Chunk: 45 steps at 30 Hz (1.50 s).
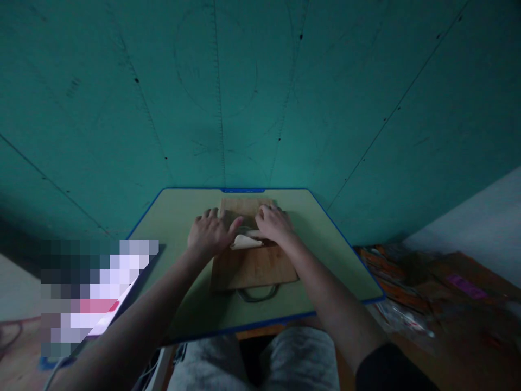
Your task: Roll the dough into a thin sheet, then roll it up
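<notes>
A wooden cutting board (pixel 254 269) with a dark loop handle (pixel 258 296) lies on the table in front of me. On its middle rests a flat, pale sheet that looks like dough (pixel 246 242), its near edge uneven. Just behind it, a pale stick-like piece (pixel 254 233) runs toward my right hand; its kind is unclear in the dim light. My left hand (pixel 212 231) lies palm down over the board's left edge, fingers stretched and thumb reaching toward the pale sheet. My right hand (pixel 274 221) has curled fingers over the board's right side, and what is under them is hidden.
The pale green table (pixel 325 255) has a blue rim. A green wall (pixel 260 98) rises behind it. At the left stands a bright, partly blurred-out screen-like object (pixel 118 282) with a cable. Cardboard and clutter (pixel 448 293) lie at the right. My legs are beneath the front edge.
</notes>
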### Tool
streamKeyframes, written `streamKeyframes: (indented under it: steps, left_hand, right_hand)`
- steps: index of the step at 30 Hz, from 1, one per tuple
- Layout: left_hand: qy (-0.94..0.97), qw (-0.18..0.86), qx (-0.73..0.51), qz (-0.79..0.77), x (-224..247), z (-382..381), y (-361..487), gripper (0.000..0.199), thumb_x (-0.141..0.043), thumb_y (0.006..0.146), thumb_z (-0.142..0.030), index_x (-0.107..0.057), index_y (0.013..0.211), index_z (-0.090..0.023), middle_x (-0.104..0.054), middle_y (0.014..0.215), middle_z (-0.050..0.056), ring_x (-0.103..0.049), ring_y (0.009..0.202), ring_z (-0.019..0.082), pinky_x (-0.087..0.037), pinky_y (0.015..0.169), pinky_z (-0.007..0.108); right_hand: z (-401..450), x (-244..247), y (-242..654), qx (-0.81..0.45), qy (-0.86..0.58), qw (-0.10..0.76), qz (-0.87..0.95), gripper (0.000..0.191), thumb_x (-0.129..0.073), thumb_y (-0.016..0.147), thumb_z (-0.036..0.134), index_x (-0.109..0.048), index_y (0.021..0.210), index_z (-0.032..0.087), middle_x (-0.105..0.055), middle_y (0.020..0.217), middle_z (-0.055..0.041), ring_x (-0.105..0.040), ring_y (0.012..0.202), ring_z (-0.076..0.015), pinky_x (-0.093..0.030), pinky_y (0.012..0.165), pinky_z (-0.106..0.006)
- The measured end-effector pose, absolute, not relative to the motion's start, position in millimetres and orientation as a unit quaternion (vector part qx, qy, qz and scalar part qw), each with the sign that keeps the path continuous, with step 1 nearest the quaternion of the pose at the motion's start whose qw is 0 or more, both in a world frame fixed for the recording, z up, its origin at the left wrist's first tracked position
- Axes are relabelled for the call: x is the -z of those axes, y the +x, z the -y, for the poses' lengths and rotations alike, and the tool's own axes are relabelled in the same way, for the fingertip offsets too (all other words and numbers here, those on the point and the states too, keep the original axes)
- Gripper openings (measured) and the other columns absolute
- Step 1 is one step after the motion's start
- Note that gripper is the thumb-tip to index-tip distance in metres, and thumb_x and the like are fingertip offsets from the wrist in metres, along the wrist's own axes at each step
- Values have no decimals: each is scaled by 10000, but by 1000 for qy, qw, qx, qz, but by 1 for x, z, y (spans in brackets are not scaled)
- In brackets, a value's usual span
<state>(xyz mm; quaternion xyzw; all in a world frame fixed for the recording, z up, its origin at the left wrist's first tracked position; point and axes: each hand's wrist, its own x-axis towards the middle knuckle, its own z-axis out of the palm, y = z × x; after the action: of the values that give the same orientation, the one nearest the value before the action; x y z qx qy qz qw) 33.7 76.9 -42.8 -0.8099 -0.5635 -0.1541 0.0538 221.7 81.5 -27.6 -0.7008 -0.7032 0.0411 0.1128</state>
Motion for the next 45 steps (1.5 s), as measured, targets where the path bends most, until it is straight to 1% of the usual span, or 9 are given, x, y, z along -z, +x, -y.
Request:
streamKeyframes:
  steps: [6,12,16,22,27,31,35,38,45]
  left_hand:
    - [-815,96,167,547,46,-24,35,539,-323,1038,-490,-626,1283,-116,-599,1391,230,-534,1318,387,-459,1026,503]
    - [-828,103,184,520,71,19,27,471,-425,1021,-441,-656,1255,-103,-574,1443,235,-528,1349,395,-424,1091,538]
    - [-838,102,206,494,81,29,20,370,-448,1017,-314,-654,1249,-112,-638,1380,202,-599,1283,347,-481,1048,488]
    - [-850,-26,220,478,64,33,-4,279,-441,997,-217,-687,1126,-197,-747,1120,120,-705,1020,254,-562,870,379]
    - [-762,-127,354,528,51,29,-44,442,-416,978,-540,-709,970,-209,-713,882,93,-683,706,219,-529,605,305]
    - [-700,-221,344,585,50,21,-63,608,-393,897,-735,-683,845,-204,-626,614,31,-597,527,204,-439,478,290]
    - [-666,-245,315,630,56,18,-67,585,-406,898,-705,-698,907,-198,-704,726,61,-660,649,238,-468,542,301]
    - [-650,-268,312,640,59,19,-65,575,-423,885,-686,-708,980,-196,-755,851,92,-705,768,275,-515,613,326]
    - [-633,-286,301,654,59,21,-62,583,-436,820,-696,-709,973,-204,-772,872,101,-722,773,293,-522,605,333]
  right_hand:
    - [-29,37,223,-11,-679,115,725,443,-381,1022,338,-581,1375,159,-638,1361,-139,-584,1229,-293,-426,1016,-411]
    - [19,43,223,35,-643,127,755,470,-350,1056,374,-554,1414,150,-655,1328,-152,-590,1195,-298,-427,1014,-430]
    - [26,38,235,-81,-609,170,771,421,-484,1012,330,-557,1396,172,-621,1402,-145,-571,1282,-275,-425,1075,-429]
    - [-20,4,262,-274,-547,272,743,380,-535,979,239,-573,1355,200,-658,1366,-114,-618,1258,-197,-470,1063,-375]
    - [-64,-2,251,-273,-540,229,763,355,-459,1002,183,-626,1315,208,-687,1331,-84,-639,1225,-172,-489,1037,-346]
    - [-71,22,222,-231,-548,195,780,313,-548,986,243,-669,1269,183,-650,1372,-128,-606,1265,-220,-460,1057,-372]
    - [-53,40,206,-202,-545,184,793,177,-698,905,284,-732,1068,225,-735,1168,-52,-685,1070,-209,-508,917,-311]
    - [-30,44,204,-153,-562,194,789,199,-662,937,300,-711,1128,277,-764,1113,-12,-716,1001,-194,-532,845,-288]
    - [26,52,207,-90,-422,271,860,423,-489,996,262,-603,1400,212,-622,1438,-96,-539,1365,-238,-438,1153,-454]
